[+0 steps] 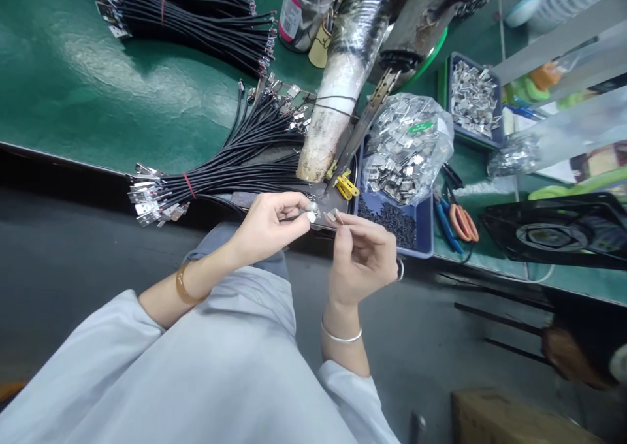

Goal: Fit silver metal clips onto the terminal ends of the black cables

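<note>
Silver piece: we see a small, silver, box-like metal piece (332,215) at our right fingertips, just above the table's near edge and apart from our left fingertips.
Right hand: our right hand (362,254) pinches that piece between thumb and forefinger, the other fingers curled.
Left hand: our left hand (269,225) brings its white-covered thumb and forefinger close together at a tiny silvery bit; we cannot tell whether they grip it.
Handling: we judge the silver piece very light, stiff and smooth, likely to slip or turn, its thin walls perhaps bending under a hard squeeze.
Where to hold: we would take it lightly by opposite sides, leaving its ends free.
Black cables: beside our left hand lies a bundle of thin black cables (215,177) with silver ends, probably springy.
Blue tray: near our right hand, a shallow blue plastic tray (427,235) bears a clear plastic bag of silver metal pieces (409,143) and small black parts (392,223).
</note>
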The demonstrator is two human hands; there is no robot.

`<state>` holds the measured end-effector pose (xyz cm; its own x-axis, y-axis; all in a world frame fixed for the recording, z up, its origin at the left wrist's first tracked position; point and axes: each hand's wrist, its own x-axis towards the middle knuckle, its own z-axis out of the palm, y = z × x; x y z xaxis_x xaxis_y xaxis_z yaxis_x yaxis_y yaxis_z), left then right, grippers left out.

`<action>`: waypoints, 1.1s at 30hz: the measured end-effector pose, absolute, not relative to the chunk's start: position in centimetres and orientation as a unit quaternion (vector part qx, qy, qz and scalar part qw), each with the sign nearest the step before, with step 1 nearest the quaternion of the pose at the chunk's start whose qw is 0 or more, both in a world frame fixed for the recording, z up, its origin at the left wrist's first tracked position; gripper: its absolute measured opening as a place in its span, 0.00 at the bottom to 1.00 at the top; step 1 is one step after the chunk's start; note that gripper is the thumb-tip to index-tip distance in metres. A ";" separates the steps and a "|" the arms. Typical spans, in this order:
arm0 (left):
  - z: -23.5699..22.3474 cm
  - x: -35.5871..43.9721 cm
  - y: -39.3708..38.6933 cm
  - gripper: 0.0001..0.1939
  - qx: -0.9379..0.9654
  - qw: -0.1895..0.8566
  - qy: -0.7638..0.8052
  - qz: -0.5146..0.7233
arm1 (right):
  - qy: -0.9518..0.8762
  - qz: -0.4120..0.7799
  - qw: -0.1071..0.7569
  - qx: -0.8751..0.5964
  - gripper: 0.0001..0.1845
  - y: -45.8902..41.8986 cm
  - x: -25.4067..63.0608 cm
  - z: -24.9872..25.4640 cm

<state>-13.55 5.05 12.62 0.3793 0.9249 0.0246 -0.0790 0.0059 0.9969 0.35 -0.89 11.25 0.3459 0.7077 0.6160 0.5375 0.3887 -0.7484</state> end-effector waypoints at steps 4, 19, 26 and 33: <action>12.6 -13.4 5.0 0.09 0.556 0.607 0.387 0.414 | -0.564 0.101 0.592 -0.567 0.03 -0.6 0.4 11.0; 12.7 -12.3 5.4 0.07 0.541 0.548 0.427 0.475 | -0.710 -0.142 0.487 -0.489 0.11 1.2 0.7 11.5; 13.3 -12.3 5.6 0.09 0.550 0.533 0.432 0.476 | -0.720 -0.150 0.481 -0.477 0.11 1.6 0.8 11.8; 13.2 -12.3 5.4 0.09 0.536 0.550 0.428 0.476 | -0.728 -0.166 0.472 -0.469 0.11 1.5 1.0 11.9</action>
<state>-12.31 5.44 13.25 0.1796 0.9829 0.0397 -0.0645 -0.0285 0.9975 1.03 1.50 11.91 -0.1150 0.5260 0.8427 0.8400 0.5043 -0.2001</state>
